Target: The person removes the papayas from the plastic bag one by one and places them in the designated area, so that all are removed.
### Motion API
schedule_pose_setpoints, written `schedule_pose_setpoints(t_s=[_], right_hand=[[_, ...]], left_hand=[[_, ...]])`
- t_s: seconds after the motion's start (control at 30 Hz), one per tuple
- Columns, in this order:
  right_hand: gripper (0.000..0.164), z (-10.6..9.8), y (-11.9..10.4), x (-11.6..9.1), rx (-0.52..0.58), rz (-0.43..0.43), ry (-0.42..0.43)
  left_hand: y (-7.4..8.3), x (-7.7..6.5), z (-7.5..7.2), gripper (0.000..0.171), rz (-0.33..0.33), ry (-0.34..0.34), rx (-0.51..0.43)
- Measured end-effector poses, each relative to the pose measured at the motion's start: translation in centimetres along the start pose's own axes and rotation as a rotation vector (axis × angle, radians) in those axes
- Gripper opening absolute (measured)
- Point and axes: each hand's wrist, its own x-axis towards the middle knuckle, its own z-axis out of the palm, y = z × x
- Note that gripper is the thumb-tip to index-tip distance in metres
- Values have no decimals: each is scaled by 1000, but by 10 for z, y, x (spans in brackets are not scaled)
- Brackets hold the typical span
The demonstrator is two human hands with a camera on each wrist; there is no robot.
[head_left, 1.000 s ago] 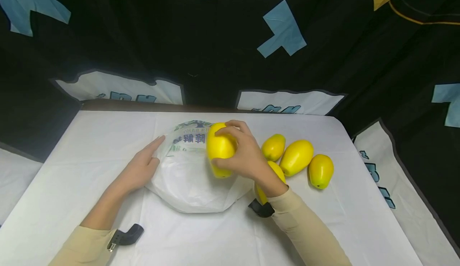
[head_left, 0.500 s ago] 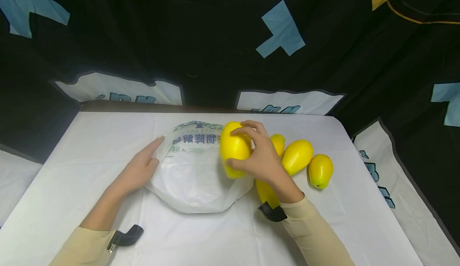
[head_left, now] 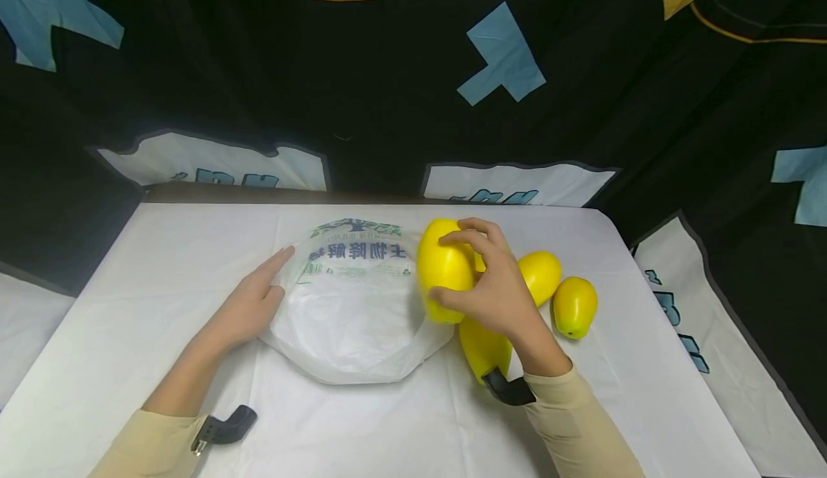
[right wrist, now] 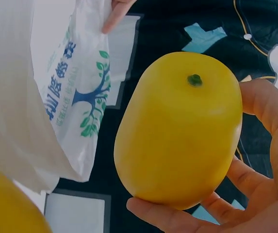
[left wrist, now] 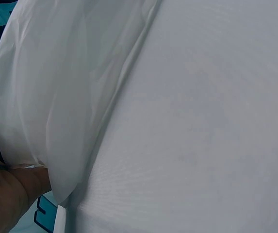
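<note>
My right hand [head_left: 494,284] grips a smooth yellow mango [head_left: 446,270], with thumb and fingers around its sides. In the right wrist view the held mango [right wrist: 180,131] shows a small green stem nub. It is raised above the bag's right edge. A white plastic bag [head_left: 352,320], printed with green and blue marks, lies puffed on the table. At its left edge, my left hand [head_left: 248,306] pinches the bag's rim. The left wrist view shows the thumb [left wrist: 29,182] against the bag's film [left wrist: 66,97]; the other fingers are mostly hidden. The bag's inside cannot be seen.
More mangoes lie right of the bag: one under the right wrist [head_left: 484,352], one behind the hand [head_left: 541,273], one farther right [head_left: 575,307]. Another is mostly covered by the right hand. Black cloth [head_left: 388,90] hangs behind the white table [head_left: 362,435].
My right hand has carried the mango to the right, from over the bag's printed middle to its right edge. The left hand and the bag stay almost still.
</note>
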Motion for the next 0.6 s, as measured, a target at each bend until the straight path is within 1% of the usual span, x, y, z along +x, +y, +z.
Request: schedule_pose_setpoints(t_s=[0.2, 0.43, 0.6], right_hand=[[57, -9, 3, -7, 16, 18, 20], [55, -18, 6, -15, -7, 35, 56], [55, -25, 12, -22, 11, 37, 67]], left_hand=[[-1, 0, 0, 63, 10, 4, 4], [-1, 0, 0, 64, 16, 6, 8], [0, 1, 0, 64, 17, 4, 13]])
